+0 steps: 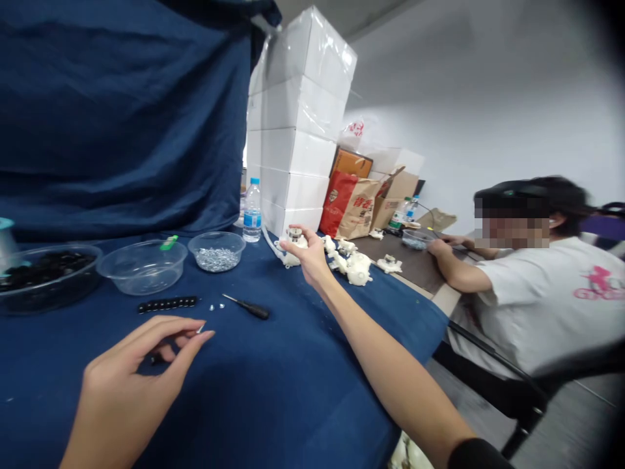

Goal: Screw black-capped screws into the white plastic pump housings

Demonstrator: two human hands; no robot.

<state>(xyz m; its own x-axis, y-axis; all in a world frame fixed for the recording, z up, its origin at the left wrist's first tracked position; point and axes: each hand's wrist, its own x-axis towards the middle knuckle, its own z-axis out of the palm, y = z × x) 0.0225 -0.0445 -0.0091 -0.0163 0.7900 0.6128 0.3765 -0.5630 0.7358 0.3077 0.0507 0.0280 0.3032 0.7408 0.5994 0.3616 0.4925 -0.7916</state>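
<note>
Between thumb and forefinger, my left hand pinches a small silver screw above the blue cloth. A small dark thing shows under its curled fingers, too hidden to name. My right hand reaches far out with its fingers around a cream plastic part, which has a metallic piece on top. Several similar cream parts lie just right of that hand. A black-handled screwdriver rests on the cloth, near two loose screws and a row of black pieces.
Clear bowls stand along the back: one with screws, one holding a green piece, one with black parts. A water bottle stands by stacked white boxes. A co-worker sits at the right.
</note>
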